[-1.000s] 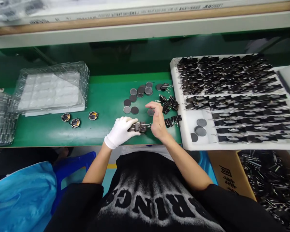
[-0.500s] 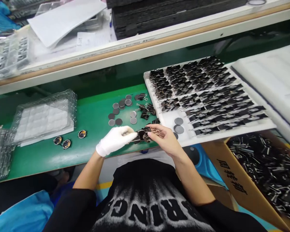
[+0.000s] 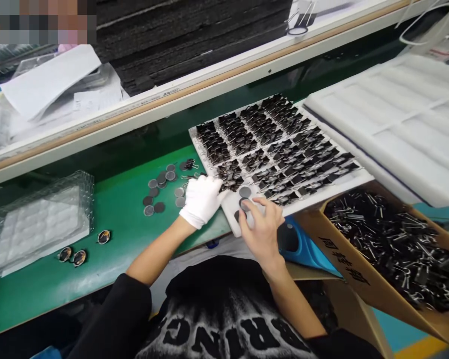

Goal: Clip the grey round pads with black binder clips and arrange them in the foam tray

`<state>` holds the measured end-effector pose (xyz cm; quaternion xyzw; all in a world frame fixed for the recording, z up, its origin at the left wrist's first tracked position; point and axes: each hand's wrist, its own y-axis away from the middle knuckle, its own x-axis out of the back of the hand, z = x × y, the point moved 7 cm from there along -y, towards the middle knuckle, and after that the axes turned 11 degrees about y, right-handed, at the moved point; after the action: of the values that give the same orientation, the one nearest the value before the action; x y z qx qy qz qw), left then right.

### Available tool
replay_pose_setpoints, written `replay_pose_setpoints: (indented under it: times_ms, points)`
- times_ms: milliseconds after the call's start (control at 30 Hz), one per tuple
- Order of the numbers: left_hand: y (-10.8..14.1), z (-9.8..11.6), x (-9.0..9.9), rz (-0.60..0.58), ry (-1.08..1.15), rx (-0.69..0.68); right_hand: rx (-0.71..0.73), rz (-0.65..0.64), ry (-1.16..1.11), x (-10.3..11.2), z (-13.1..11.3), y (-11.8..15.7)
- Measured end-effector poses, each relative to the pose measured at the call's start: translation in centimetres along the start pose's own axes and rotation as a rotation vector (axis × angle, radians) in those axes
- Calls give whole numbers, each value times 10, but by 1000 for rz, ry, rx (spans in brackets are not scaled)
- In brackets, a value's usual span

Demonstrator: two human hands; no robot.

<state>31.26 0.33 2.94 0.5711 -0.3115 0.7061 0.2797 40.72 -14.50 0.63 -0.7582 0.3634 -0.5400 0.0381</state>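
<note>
My left hand (image 3: 202, 200), in a white glove, is at the near left edge of the white foam tray (image 3: 230, 212). Its fingers are closed against the black binder clips (image 3: 230, 174) there, and what lies inside them is hidden. Over the tray's front left corner is my bare right hand (image 3: 264, 229), thumb and forefinger apart, fingertips at a few round grey discs (image 3: 245, 192). More grey discs (image 3: 159, 207) lie on the green table, left of the gloved hand. Loose binder clips (image 3: 189, 164) lie beside the tray, partly covered by the glove.
Three dark round pieces with shiny rims (image 3: 104, 237) and clear plastic trays (image 3: 41, 219) lie on the left. A cardboard box of binder clips (image 3: 392, 244) stands at the right, below white foam trays (image 3: 400, 119). A shelf edge (image 3: 153, 97) runs across the back.
My hands have parted from the binder clips held together between them. The left has moved to the clips in the tray, the right to the grey discs. The view has turned right.
</note>
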Motion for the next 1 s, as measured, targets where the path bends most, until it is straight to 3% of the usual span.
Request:
replay_pose_setpoints:
  times_ms: [100,267,400,500,567,667,833,1000]
  points:
    - [-14,6,-11,-21,-35,19,18,-80,13,-9,2,7]
    - [-16,9,-23,-11,-4,44,22,-129,89,-11,7,10]
    - [-11,4,-25,84,-7,102,92,-144,215,-11,5,-1]
    - [-9,1,-29,44,13,101,198,-193,295,-21,-7,-20]
    - [-9,0,-28,14,48,66,215,-266,371,-33,-12,-33]
    - [-2,-9,-11,74,126,39,170,-359,455,-49,-15,-47]
    - [41,-60,14,244,237,149,139,-370,512,-56,-11,-51]
    - [126,-139,16,466,209,409,236,-336,565,-52,-6,-45]
